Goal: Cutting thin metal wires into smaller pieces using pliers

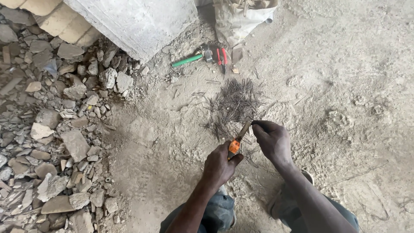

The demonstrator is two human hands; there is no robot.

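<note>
A dusty, sandy dirt floor [345,86] fills most of the frame, with broken grey stone rubble [56,129] piled along the left side and a pale concrete block [138,21] at upper centre. Low in the middle, the left hand [221,166] is clamped around the orange-handled pliers [237,142], whose tip points toward the right hand [271,140], fingers pinched together at the tool's nose. Just above lies a heap of thin dark wire pieces [235,103]. Farther up rest a green-handled hammer [194,57] and red-handled cutters [222,58], beside a dirty cloth sack [241,19].
</note>
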